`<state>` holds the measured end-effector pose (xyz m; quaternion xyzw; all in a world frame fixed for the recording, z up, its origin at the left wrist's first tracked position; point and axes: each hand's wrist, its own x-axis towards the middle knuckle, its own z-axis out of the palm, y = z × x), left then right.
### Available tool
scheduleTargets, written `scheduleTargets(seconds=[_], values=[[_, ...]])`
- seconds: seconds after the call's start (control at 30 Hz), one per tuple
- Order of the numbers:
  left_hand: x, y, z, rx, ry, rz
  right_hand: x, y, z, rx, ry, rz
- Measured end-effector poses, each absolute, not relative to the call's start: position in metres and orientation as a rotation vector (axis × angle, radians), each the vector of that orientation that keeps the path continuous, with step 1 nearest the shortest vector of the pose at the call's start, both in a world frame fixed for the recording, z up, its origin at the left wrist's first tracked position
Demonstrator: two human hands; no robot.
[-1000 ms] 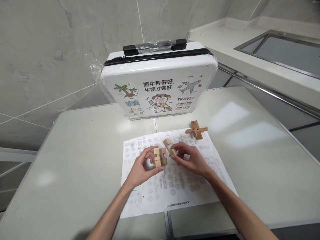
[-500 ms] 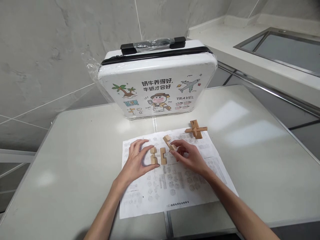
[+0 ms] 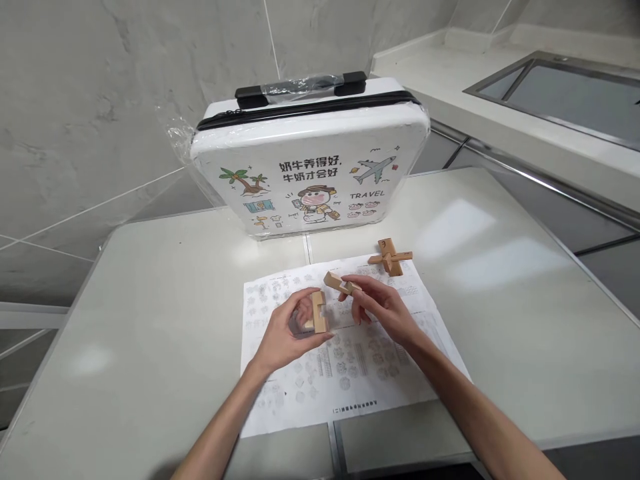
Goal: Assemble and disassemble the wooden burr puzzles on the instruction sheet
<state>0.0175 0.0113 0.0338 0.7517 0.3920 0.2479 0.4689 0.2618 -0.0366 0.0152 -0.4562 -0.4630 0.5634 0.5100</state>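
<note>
Between the thumb and fingertips of my left hand (image 3: 287, 330) is a pale notched wooden puzzle piece (image 3: 317, 313), gripped by its two ends. Behind it, inside the curl of that hand, a bit of pale wood shows; most of it is hidden and blurred. My right hand (image 3: 383, 303) pinches another notched wooden puzzle piece (image 3: 335, 282), tilted, slightly above and right of the left hand's piece. The two pieces are apart. Beneath both hands lies a printed sheet (image 3: 360, 393) with many small diagrams.
A cross-shaped assembly of darker wooden pieces (image 3: 390, 257) sits at the sheet's far right corner. Beyond it, a white suitcase (image 3: 310, 153) in clear plastic stands on the pale table (image 3: 150, 320). A counter with a sink (image 3: 560, 93) is at the right.
My left hand has moved right and closed on the notched piece that lay on the sheet beside it. My right hand has turned its piece to a flatter slant.
</note>
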Motion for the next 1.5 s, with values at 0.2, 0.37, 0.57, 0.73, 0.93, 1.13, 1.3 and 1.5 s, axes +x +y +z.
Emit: scheduleTargets(seconds=[0.2,0.37,0.57,0.73,0.93,1.13,1.3,1.5], values=[[0.017,-0.01,0.03,1.64,0.917,0.717,0.261,-0.039,0.02,-0.976,-1.157,1.536],[0.02,-0.015,0.029,1.62,0.897,0.726,0.256,-0.042,0.022,-0.922,-1.241,1.615],[0.019,-0.016,0.027,1.619,0.823,0.705,0.252,-0.044,0.022,-1.015,-1.265,1.614],[0.017,-0.016,0.026,1.611,0.868,0.644,0.246,-0.045,0.021,-1.074,-1.232,1.571],[0.015,-0.015,0.028,1.53,0.872,0.651,0.242,-0.048,0.019,-1.112,-1.273,1.467],[0.016,-0.016,0.029,1.488,0.892,0.657,0.24,-0.05,0.015,-1.119,-1.305,1.415],[0.015,-0.016,0.03,1.468,0.932,0.693,0.238,-0.047,0.013,-1.112,-1.291,1.412],[0.006,-0.003,0.025,1.346,1.164,0.899,0.232,-0.049,0.005,-1.267,-1.537,1.08]])
